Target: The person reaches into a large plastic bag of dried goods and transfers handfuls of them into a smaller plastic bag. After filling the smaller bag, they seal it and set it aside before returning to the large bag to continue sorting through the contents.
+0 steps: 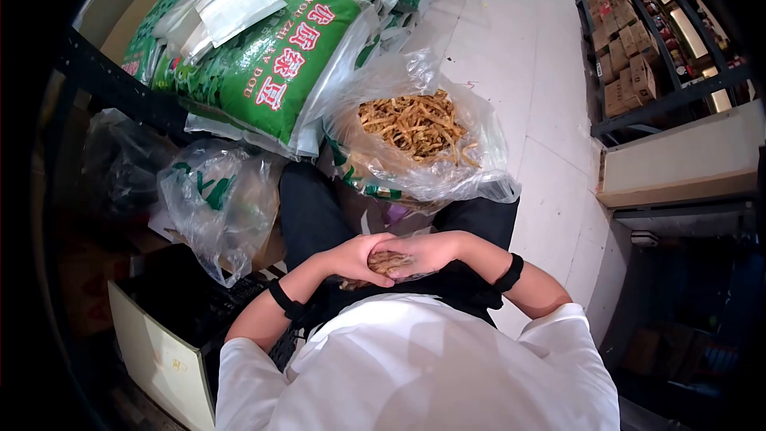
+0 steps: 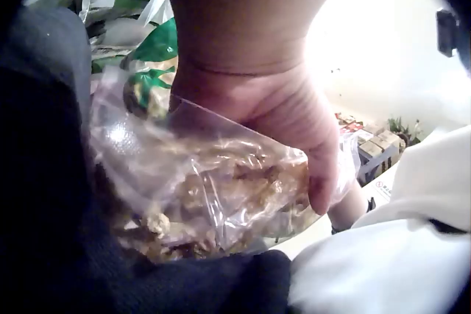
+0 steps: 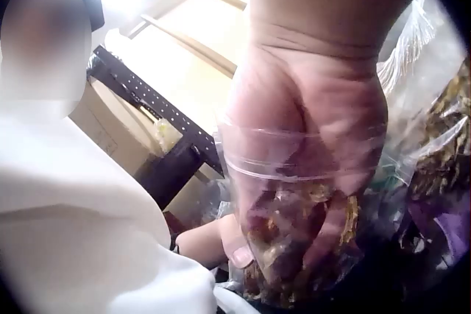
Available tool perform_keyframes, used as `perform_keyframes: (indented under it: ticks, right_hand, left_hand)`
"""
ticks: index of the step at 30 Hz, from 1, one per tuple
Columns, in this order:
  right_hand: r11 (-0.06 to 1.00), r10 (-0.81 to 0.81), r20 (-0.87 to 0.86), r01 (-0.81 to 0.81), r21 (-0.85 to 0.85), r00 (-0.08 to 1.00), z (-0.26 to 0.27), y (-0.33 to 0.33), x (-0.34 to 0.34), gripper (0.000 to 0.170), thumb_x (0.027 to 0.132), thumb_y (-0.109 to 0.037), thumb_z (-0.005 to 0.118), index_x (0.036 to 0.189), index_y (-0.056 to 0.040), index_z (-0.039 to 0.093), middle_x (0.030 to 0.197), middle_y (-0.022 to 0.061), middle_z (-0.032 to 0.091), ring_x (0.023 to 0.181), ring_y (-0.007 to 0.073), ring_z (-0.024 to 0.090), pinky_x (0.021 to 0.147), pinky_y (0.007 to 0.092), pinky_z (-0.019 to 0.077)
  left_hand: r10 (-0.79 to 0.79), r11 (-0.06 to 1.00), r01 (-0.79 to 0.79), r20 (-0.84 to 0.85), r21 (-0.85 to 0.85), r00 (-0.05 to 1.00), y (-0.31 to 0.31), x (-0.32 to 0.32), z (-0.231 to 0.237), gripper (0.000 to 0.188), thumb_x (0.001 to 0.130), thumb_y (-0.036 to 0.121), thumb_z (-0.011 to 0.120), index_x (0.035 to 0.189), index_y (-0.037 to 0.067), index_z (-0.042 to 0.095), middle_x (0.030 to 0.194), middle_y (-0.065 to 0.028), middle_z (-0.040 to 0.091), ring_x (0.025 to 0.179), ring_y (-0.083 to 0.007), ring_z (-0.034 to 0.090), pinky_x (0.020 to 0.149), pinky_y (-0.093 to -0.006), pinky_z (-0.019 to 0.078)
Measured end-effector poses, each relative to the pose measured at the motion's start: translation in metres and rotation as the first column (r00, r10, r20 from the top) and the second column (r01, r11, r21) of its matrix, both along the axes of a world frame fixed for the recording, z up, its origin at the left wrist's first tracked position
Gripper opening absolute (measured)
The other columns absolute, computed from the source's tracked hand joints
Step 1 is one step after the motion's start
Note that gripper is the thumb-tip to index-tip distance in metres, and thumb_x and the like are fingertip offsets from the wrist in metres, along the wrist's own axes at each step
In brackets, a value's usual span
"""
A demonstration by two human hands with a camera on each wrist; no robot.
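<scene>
Over the lap, at the near middle, the person's left hand (image 1: 355, 257) has thumb and fingers clamped on a small clear plastic bag of brown dried strips (image 2: 221, 189). The right hand (image 1: 428, 254) reaches into its mouth, though I cannot tell whether those fingers grip anything. Farther off stands a large, open, clear plastic sack of tan strips (image 1: 485, 144).

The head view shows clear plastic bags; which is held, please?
The small clear plastic bag, held by the left hand and right hand; the large, open bag and others sit apart.
</scene>
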State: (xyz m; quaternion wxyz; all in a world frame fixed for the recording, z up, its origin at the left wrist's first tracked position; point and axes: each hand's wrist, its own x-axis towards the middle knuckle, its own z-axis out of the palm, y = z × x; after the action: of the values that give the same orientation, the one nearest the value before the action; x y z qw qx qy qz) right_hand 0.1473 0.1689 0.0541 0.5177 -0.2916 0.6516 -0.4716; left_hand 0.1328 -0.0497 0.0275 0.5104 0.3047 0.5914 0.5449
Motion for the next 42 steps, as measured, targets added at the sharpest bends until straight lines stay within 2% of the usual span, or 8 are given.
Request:
perform_keyframes:
  ticks: [5,7,15,17,24,32,37,42]
  right_hand:
    - [0.994,0.010,-0.138,0.005,0.108,0.990,0.027,0.002,-0.009,0.061,0.089,-0.022,0.066,0.142,-0.0046,0.042,0.127,0.0181,0.059,0.116,0.0301,0.059,0.098,0.0374,0.0452]
    - [0.996,-0.062,-0.139,0.052,-0.075,0.988,0.040,0.009,-0.014,0.061,0.086,-0.018,0.068,0.140,-0.0047,0.045,0.125,0.0179,0.060,0.113,0.0304,0.060,0.097,0.0374,0.0459]
    - [0.917,-0.371,-0.497,0.393,-0.065,0.784,0.115,0.033,-0.015,0.046,0.083,-0.007,0.070,0.127,-0.0063,0.059,0.114,0.0142,0.065,0.105,0.0313,0.063,0.092,0.0359,0.0489]
    - [0.913,-0.338,-0.562,0.408,-0.001,0.755,0.119,0.033,-0.015,0.039,0.089,-0.012,0.068,0.126,-0.0042,0.060,0.119,0.0155,0.065,0.105,0.0308,0.064,0.091,0.0347,0.0508]
    - [0.925,-0.364,-0.269,0.380,0.011,0.892,0.031,0.012,-0.008,0.026,0.092,-0.014,0.064,0.116,-0.0053,0.068,0.100,0.0171,0.070,0.090,0.0284,0.067,0.084,0.0366,0.0512]
    - [0.940,-0.311,-0.304,0.339,0.041,0.900,0.006,-0.002,-0.008,0.031,0.092,-0.017,0.062,0.122,-0.0076,0.065,0.110,0.0176,0.068,0.099,0.0328,0.066,0.091,0.0388,0.0496]
    - [0.885,-0.429,-0.588,0.450,-0.120,0.686,0.079,0.005,-0.015,0.033,0.092,-0.015,0.062,0.123,-0.0039,0.061,0.112,0.0194,0.066,0.100,0.0391,0.063,0.093,0.0396,0.0483]
    - [0.625,-0.736,-0.446,0.765,-0.158,0.509,0.113,0.032,-0.033,0.027,0.095,-0.019,0.063,0.115,-0.0018,0.065,0.106,0.0109,0.070,0.093,0.0185,0.068,0.078,0.0314,0.0545]
  left_hand:
    - [0.042,0.996,-0.043,0.026,0.075,0.999,-0.002,-0.005,-0.004,0.069,0.070,0.011,0.086,0.128,-0.001,0.050,0.114,-0.0044,0.063,0.105,-0.0099,0.058,0.095,-0.0278,0.0460]
    - [0.079,0.992,-0.084,0.056,0.091,0.995,-0.001,-0.008,-0.001,0.070,0.070,0.012,0.086,0.128,-0.001,0.049,0.115,-0.0052,0.062,0.104,-0.0110,0.058,0.095,-0.0286,0.0456]
    - [0.277,0.954,-0.238,-0.230,0.183,0.933,0.001,-0.023,0.011,0.078,0.070,0.018,0.085,0.136,0.001,0.046,0.126,-0.0107,0.056,0.116,-0.0191,0.054,0.102,-0.0340,0.0419]
    - [0.358,0.934,-0.279,-0.531,0.225,0.768,0.003,-0.023,0.013,0.083,0.067,0.022,0.085,0.137,0.001,0.045,0.129,-0.0146,0.052,0.121,-0.0270,0.052,0.104,-0.0369,0.0404]
    - [0.322,0.938,-0.326,-0.639,0.116,0.699,-0.012,-0.014,0.003,0.088,0.066,0.028,0.086,0.140,0.005,0.044,0.133,-0.0186,0.046,0.122,-0.0347,0.050,0.104,-0.0409,0.0406]
    - [0.183,0.945,-0.323,-0.742,-0.048,0.645,-0.019,-0.015,-0.001,0.106,0.062,0.041,0.086,0.148,0.008,0.033,0.137,-0.0194,0.046,0.125,-0.0366,0.045,0.107,-0.0467,0.0333]
    - [0.247,0.954,-0.300,-0.641,0.028,0.727,-0.015,-0.029,0.009,0.110,0.061,0.040,0.085,0.151,0.011,0.029,0.134,-0.0189,0.050,0.125,-0.0373,0.045,0.108,-0.0465,0.0307]
    - [0.420,0.894,-0.424,-0.592,0.143,0.688,-0.016,-0.029,0.007,0.115,0.059,0.038,0.089,0.152,0.011,0.027,0.131,-0.0176,0.049,0.124,-0.0348,0.048,0.107,-0.0444,0.0340]
